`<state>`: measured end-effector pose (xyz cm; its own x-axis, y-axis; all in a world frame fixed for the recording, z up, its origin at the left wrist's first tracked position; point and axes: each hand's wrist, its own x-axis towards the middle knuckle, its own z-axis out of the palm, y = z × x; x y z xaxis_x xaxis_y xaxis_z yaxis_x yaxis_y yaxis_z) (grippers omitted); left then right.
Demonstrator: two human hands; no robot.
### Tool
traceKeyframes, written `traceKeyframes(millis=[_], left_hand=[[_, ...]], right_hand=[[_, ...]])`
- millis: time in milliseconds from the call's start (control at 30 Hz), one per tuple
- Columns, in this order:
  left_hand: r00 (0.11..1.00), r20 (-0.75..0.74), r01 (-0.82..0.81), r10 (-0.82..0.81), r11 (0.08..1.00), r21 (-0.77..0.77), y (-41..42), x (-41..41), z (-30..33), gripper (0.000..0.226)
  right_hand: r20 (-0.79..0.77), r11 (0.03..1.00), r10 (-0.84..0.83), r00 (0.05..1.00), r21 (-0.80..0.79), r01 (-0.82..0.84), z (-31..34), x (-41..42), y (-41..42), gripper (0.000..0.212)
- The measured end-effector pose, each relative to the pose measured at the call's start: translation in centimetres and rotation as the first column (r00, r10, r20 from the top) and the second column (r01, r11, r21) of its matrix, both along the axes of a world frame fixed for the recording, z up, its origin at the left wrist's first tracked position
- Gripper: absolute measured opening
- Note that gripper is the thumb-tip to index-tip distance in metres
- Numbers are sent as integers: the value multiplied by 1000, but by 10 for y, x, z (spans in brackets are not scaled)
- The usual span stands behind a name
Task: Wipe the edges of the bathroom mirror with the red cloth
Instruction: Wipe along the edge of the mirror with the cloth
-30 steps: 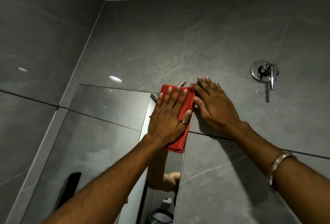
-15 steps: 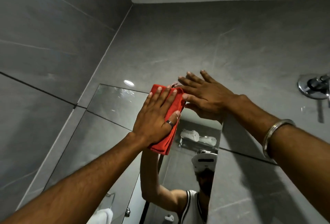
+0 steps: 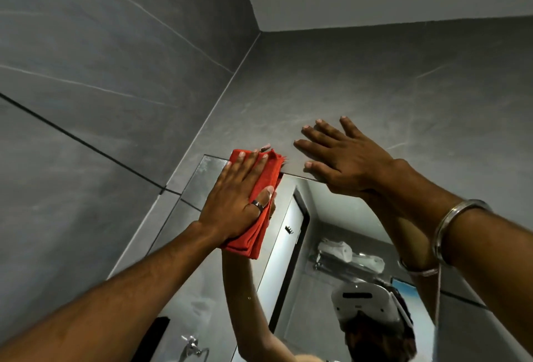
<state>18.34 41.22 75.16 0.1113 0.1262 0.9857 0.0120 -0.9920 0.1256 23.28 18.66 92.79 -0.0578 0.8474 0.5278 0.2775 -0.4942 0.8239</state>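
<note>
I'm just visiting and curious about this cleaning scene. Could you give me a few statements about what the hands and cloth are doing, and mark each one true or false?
1. The left hand presses the red cloth flat against the mirror. True.
2. The cloth sits at the mirror's bottom edge. False: it is at the top edge.
3. The right hand holds a spray bottle. False: it is empty, fingers spread, near the grey wall.
4. A ring is on the left hand. True.

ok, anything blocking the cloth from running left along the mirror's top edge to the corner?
Nothing visible. The left hand presses the red cloth flat on the mirror; the right hand rests on the other side.
</note>
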Motion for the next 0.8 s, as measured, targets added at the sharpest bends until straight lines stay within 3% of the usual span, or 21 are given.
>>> traceKeyframes(millis=[467, 800], left_hand=[[998, -16, 60, -61, 997, -38, 80, -24, -1, 69], [999, -12, 51, -52, 995, -82, 75, -25, -10, 71]], right_hand=[[68, 998, 54, 996, -32, -52, 17, 1, 73, 77], [63, 996, 94, 994, 3, -94, 15, -1, 74, 76]])
